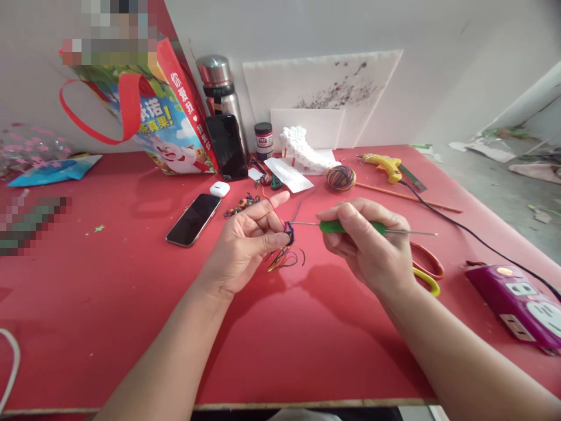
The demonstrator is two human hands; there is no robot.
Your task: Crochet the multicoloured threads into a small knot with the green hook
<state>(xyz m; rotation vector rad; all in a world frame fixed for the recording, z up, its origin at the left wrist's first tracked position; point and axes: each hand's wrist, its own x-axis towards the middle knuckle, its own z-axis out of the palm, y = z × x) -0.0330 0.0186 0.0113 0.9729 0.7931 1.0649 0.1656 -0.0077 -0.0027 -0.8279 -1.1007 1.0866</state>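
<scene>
Between the thumb and fingers of my left hand [254, 237] is a small dark crocheted piece [290, 233]. A strand of yarn runs up over the raised forefinger of that hand, and loose multicoloured yarn ends [283, 258] hang below it. My right hand [368, 242] is closed around the green handle of a crochet hook [331, 226], with a thin metal shaft at each end. The left shaft's tip meets the crocheted piece; whether it passes through a loop I cannot tell. Behind the hands lies a ball of multicoloured yarn [341, 178].
Scissors [427, 280] lie partly hidden by my right wrist. A purple power strip [517, 304] and a yellow glue gun [385, 168] with its cord are at the right. Phones [194, 220], an earbud case [220, 189], a steel flask [221, 88] and a gift bag [170, 134] stand or lie left and behind.
</scene>
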